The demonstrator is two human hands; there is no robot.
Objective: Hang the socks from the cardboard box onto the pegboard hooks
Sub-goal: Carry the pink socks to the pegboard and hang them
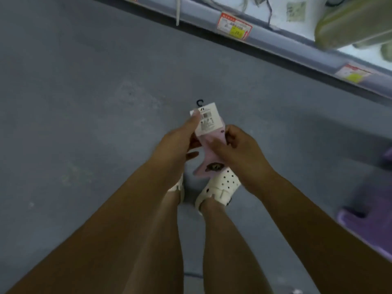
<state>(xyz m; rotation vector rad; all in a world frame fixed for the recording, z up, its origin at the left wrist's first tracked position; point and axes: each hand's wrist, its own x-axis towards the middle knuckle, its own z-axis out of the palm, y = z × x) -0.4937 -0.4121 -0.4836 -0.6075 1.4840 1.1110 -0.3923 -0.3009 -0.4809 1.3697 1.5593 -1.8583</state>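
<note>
Head view: both hands hold a pink sock pair [212,145] above the grey floor [74,102], below the shelf edge [275,45]; the left hand [180,141] pinches its white label [206,119], the right hand [239,149] grips the fabric, over white clogs [220,185]

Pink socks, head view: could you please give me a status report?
Left hand pinches the label card, right hand grips the pink socks. Black hanger hook free on top. Pegboard not in view.
</note>
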